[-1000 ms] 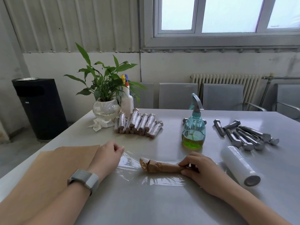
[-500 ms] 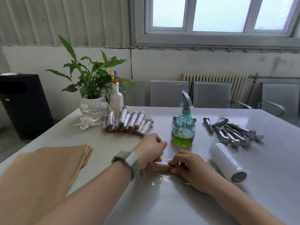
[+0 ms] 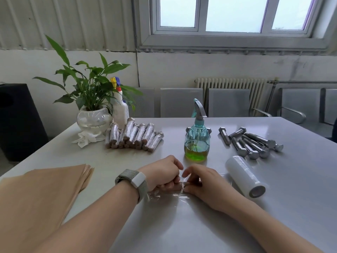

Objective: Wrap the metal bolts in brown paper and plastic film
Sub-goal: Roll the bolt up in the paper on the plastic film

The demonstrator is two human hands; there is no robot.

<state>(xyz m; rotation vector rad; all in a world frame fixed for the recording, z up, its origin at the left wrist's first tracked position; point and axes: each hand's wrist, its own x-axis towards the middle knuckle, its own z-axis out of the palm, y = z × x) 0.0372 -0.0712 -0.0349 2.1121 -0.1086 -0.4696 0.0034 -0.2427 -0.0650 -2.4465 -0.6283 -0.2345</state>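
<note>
Head view puts us midway: a row of wrapped bolts [image 3: 134, 136] lies finished near the plant, while bare bolts [image 3: 252, 142] wait at the desk's right. Our left hand [image 3: 162, 175] and right hand [image 3: 201, 181] curl round the paper-wrapped bolt [image 3: 179, 186], seemingly rolling it into plastic film [image 3: 164, 197] on the desk [image 3: 182, 225].

Soft daylight from window [image 3: 235, 13], tabletop [image 3: 182, 225] glare, wide-angle edge bending

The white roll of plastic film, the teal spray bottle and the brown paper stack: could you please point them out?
white roll of plastic film [image 3: 243, 175], head view, its side.
teal spray bottle [image 3: 197, 137], head view, its body.
brown paper stack [image 3: 42, 194], head view, top sheet.
</note>
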